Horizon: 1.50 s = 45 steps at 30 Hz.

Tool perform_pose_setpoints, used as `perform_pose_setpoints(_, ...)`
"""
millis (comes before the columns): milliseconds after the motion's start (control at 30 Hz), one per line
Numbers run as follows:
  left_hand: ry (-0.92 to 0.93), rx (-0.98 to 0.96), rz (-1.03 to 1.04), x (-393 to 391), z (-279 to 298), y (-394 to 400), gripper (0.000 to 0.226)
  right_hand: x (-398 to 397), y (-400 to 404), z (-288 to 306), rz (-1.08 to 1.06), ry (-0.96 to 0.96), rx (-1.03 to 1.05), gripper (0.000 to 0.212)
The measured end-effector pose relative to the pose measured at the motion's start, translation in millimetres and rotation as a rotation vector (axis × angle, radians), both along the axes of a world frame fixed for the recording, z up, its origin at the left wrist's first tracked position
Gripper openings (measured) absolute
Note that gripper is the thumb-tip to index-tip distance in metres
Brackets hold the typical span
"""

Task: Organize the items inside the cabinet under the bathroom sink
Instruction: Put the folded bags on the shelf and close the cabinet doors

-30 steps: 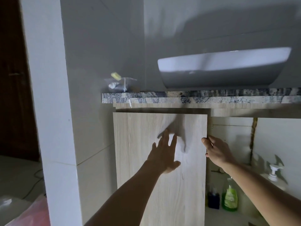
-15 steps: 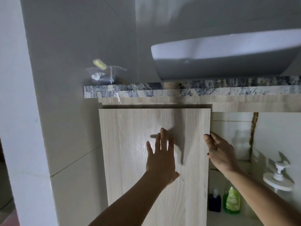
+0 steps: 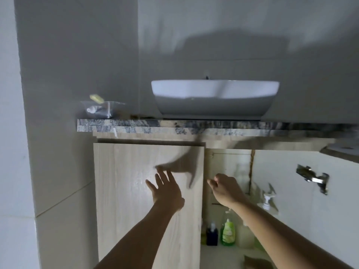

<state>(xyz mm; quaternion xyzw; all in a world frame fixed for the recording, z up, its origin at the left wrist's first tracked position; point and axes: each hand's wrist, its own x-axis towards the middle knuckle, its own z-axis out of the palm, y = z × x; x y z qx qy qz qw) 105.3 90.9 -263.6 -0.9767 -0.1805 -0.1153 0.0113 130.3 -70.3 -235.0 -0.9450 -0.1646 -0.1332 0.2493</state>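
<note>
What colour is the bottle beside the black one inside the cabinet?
Green bottle, seen in the head view.

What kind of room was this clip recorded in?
Most likely a bathroom: a white basin sits on a stone counter against tiled walls, and the open cabinet below holds soap bottles.

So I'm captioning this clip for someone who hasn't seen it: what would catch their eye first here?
Probably the white basin sitting on the speckled stone counter, top centre. Below it, two bare arms reach toward the pale wood cabinet door: the left hand spreads flat in front of its face, the right hand curls near its free edge. In the open gap to the right stand a green bottle and a dark bottle.
</note>
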Motion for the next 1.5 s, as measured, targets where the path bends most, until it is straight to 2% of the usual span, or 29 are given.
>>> perform_pose_setpoints(100,-0.038,0.017,-0.068,-8,9,-36,0.091,-25,-38,8,0.044,0.034,-0.020,0.037)
perform_pose_setpoints(233,-0.079,-0.106,-0.402,-23,10,-112,0.085,-63,-110,24,-0.013,0.024,-0.149,0.036)
perform_pose_setpoints(400,-0.085,-0.386,-0.840,-55,-2,-219,0.079,-126,-204,55,-0.270,-0.217,-0.233,0.036)
perform_pose_setpoints(500,-0.098,-0.545,-1.043,-88,-7,-283,0.091,-167,-249,74,-0.356,-0.374,-0.216,0.036)
perform_pose_setpoints(567,-0.215,-0.675,-1.171,-112,-8,-321,0.099,-187,-275,82,-0.437,-0.419,-0.256,0.034)
perform_pose_setpoints(633,-0.306,-0.755,-1.201,-130,-11,-355,0.102,-199,-295,86,-0.560,-0.350,-0.308,0.035)
perform_pose_setpoints(733,-0.210,-0.750,-1.100,-145,-14,-394,0.117,-202,-318,82,-0.644,-0.201,-0.295,0.025)
perform_pose_setpoints(800,-0.201,-0.743,-1.048,-148,-16,-406,0.110,-199,-326,78,-0.661,-0.195,-0.263,0.028)
perform_pose_setpoints(900,-0.178,-0.715,-1.024,-148,-16,-404,0.099,-201,-325,79,-0.663,-0.209,-0.249,0.031)
perform_pose_setpoints(1000,-0.184,-0.616,-1.055,-143,-16,-387,0.114,-209,-312,84,-0.593,-0.211,-0.230,0.030)
perform_pose_setpoints(1133,-0.228,-0.505,-1.120,-138,-11,-337,0.115,-220,-282,87,-0.440,-0.231,-0.165,0.032)
perform_pose_setpoints(1267,-0.234,-0.450,-1.143,-131,-10,-271,0.118,-219,-244,83,-0.276,-0.298,0.016,0.032)
perform_pose_setpoints(1400,-0.306,-0.437,-1.048,-119,-21,-193,0.115,-202,-195,64,-0.018,-0.337,0.145,0.034)
perform_pose_setpoints(1500,-0.407,-0.493,-0.907,-101,-30,-137,0.106,-162,-155,39,0.141,-0.476,0.083,0.045)
